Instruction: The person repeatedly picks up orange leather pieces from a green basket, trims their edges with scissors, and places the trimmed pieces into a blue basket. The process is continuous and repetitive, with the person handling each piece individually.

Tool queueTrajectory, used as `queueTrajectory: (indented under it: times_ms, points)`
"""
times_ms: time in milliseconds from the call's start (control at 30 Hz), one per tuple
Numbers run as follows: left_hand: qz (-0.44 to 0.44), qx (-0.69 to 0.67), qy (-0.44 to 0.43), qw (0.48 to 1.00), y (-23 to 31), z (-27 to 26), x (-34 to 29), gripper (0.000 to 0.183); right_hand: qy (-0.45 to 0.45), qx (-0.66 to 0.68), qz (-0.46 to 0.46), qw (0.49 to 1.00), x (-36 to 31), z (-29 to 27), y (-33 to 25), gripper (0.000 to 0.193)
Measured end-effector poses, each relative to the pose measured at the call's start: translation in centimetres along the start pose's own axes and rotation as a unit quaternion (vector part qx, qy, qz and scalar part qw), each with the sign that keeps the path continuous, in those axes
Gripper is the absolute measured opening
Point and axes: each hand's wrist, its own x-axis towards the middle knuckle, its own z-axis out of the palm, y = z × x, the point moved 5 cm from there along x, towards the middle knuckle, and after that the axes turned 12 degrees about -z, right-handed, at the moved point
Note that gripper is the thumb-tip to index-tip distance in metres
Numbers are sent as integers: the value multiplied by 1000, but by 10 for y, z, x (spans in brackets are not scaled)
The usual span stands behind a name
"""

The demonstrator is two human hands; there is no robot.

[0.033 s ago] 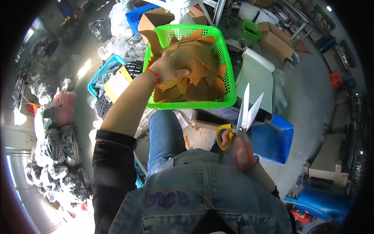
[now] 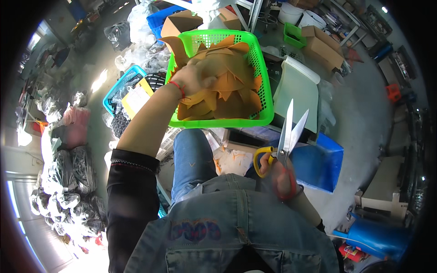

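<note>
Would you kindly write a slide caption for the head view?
Left hand on brown pieces in a green basket; right hand holding open scissors.

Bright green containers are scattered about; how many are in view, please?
2: a large basket holding brown pieces, with the left hand on them, and a small bin beside a cardboard box at upper right. More may be hidden.

Rounded, bubble-style lettering (image 2: pixel 195 230) in purple, blue and red stands on the denim garment (image 2: pixel 277 223), its characters blurred. Any print on the yellow packet (image 2: pixel 146 87) is too small to read.
</note>
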Motion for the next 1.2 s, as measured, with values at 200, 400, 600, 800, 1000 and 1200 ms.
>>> queueTrajectory:
  times_ms: [200,400,600,800,1000,1200]
  points:
    - [-70,201,-19,977,19,-10,15,32,56,2,-55,997,2,-26,-15,50]
    - [62,268,192,942,127,12,-102,27,107,67,-54,990,29,-27,5,48]
    - [324,-208,31,922,157,16,-136,23,235,60,-47,969,40,-32,8,26]
    - [-215,-86,120,965,66,-9,18,101,264,-88,-122,953,29,-41,10,24]
    - [-131,-162,108,972,83,41,40,89,247,-158,-122,948,27,-54,17,33]
    - [-59,-758,-103,642,44,23,-19,46,297,38,-61,952,23,-55,15,30]
